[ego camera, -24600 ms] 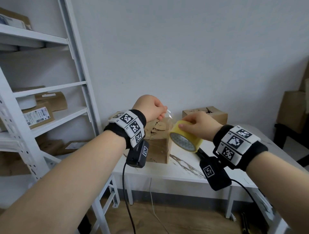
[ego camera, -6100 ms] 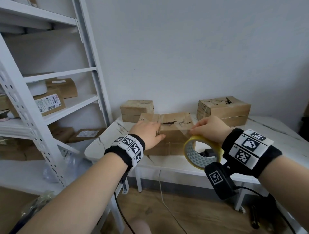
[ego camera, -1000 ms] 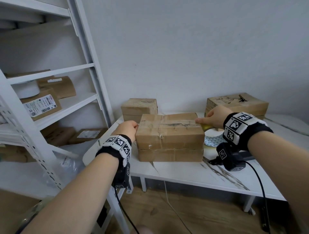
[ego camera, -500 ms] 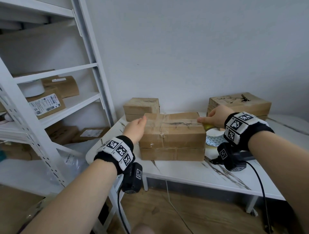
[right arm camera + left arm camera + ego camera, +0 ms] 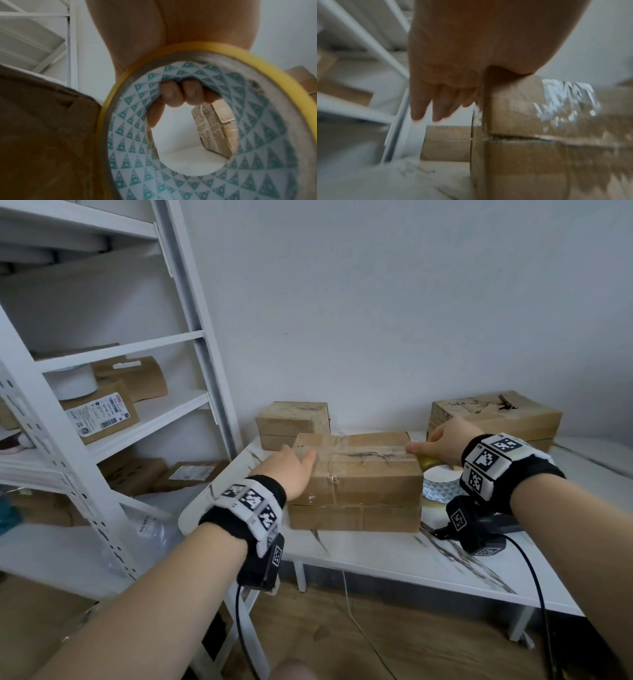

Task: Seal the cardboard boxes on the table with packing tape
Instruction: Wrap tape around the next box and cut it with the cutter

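Observation:
A taped cardboard box [image 5: 366, 474] lies on a second box [image 5: 356, 518] on the white table [image 5: 376, 556]. My left hand [image 5: 293, 469] rests against the top box's left end. In the left wrist view its fingers [image 5: 426, 102] point straight down along that end of the box [image 5: 539, 135], and the thumb side lies over the top edge. My right hand [image 5: 442, 438] is at the box's right end and grips the yellow packing tape roll [image 5: 436, 486]. Its fingertips [image 5: 180, 94] curl through the patterned core of the roll [image 5: 133, 135]. Shiny clear tape [image 5: 565, 97] crosses the box top.
A small box [image 5: 293, 419] stands at the back left of the table. A larger box [image 5: 496, 414] stands at the back right, against the wall. A white metal shelf rack [image 5: 191, 337] with parcels stands close on the left. Wrist-camera cables hang over the table's front edge.
My left hand has opened from a curled hold at the box's left end and moved up onto its top left edge. My right hand and the tape roll have stayed at the right end.

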Demonstrator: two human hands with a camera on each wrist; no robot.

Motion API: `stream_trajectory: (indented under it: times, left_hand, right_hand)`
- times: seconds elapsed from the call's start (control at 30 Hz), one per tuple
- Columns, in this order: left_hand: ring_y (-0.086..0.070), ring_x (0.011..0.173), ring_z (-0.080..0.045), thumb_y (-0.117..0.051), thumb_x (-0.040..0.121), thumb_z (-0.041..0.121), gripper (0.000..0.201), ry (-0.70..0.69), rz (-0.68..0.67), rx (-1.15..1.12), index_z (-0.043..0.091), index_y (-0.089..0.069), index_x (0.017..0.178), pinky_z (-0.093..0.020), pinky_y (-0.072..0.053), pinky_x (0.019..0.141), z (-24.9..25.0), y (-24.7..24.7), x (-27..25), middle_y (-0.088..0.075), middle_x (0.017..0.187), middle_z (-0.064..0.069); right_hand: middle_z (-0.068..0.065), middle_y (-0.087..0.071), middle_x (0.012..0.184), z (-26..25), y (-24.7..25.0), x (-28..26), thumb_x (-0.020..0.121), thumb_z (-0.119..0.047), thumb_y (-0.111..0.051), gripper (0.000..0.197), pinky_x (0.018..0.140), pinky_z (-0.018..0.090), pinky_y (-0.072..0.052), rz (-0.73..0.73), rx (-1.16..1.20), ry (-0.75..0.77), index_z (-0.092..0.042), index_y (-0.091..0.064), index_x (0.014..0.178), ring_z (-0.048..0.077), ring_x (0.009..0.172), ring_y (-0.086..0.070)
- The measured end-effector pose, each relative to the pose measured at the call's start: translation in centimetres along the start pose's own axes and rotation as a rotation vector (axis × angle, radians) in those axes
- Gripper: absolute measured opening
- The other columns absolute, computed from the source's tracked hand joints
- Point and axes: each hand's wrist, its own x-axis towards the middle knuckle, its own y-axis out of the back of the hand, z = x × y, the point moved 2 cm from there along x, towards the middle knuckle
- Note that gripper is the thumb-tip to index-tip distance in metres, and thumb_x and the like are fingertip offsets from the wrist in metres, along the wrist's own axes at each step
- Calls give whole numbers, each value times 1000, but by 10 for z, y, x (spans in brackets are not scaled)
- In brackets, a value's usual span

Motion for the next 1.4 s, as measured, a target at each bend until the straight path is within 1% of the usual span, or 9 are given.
stream_trajectory:
  times: [0.2,0.33,0.47,0.6,0.77,0.93,1.17,1.33,1.4]
  left_hand:
    - [-14,145,-23,2,83,72,96,-245,-4,320,6,-25,147,-44,-17,118,19,-9,-4,-17,156,-15]
    - [-15,146,-19,1,78,79,98,-318,61,414,15,-15,151,-46,-7,119,25,-10,-11,-14,158,-5]
    - [-20,144,-20,-4,66,88,112,-351,-29,465,16,-19,150,-44,-10,118,29,-4,-13,-19,157,-6]
    - [-26,141,-25,-29,75,83,104,-413,21,456,12,-16,150,-40,-29,113,42,-8,-16,-18,157,-10]
    - [-44,130,-26,-30,82,76,86,-471,-13,484,17,-30,145,-41,-47,96,54,-14,-12,-30,152,-9]
    - [-25,142,-22,-37,84,71,86,-514,21,488,15,-24,148,-38,-29,110,58,-12,-20,-12,159,-5]
    - [-45,127,-22,-43,82,71,79,-483,8,431,17,-38,140,-38,-43,98,58,-11,-20,-39,146,0]
    - [-21,143,-24,-43,81,72,95,-518,-10,429,17,-9,151,-43,-29,113,68,-20,-18,-10,159,-5]
    - [-24,142,-24,-41,83,71,90,-527,-15,453,16,-15,150,-47,-31,110,72,-22,-18,-17,158,-4]
  right_hand:
    - [2,-40,50,-1,0,-2,83,-58,-55,54,48,24,-31,10,14,-3,-11,-46,59,15,49,-39]
    - [3,-42,52,1,0,-2,84,-59,-55,53,49,25,-32,6,18,-2,-8,-61,68,18,54,-44]
    - [3,-46,56,0,0,-3,84,-59,-54,57,50,24,-34,-10,11,-1,-4,-69,90,19,60,-48]
    - [2,-39,51,2,-1,0,84,-58,-56,53,48,26,-29,7,20,16,-10,-50,62,17,50,-40]
    - [3,-43,54,3,-1,1,84,-58,-55,54,48,25,-32,1,13,21,-9,-51,62,18,53,-44]
    - [2,-40,50,3,-1,2,83,-58,-56,56,46,25,-31,1,29,17,-12,-43,53,17,48,-39]
    - [3,-41,51,3,-1,1,84,-57,-56,56,46,25,-30,8,17,26,-11,-45,54,17,49,-41]
    - [3,-42,53,4,-2,1,85,-57,-55,55,47,25,-31,5,41,18,-11,-47,57,17,52,-43]
    - [7,-53,61,5,-2,1,85,-56,-55,53,52,27,-38,4,53,25,-7,-59,66,20,60,-53]
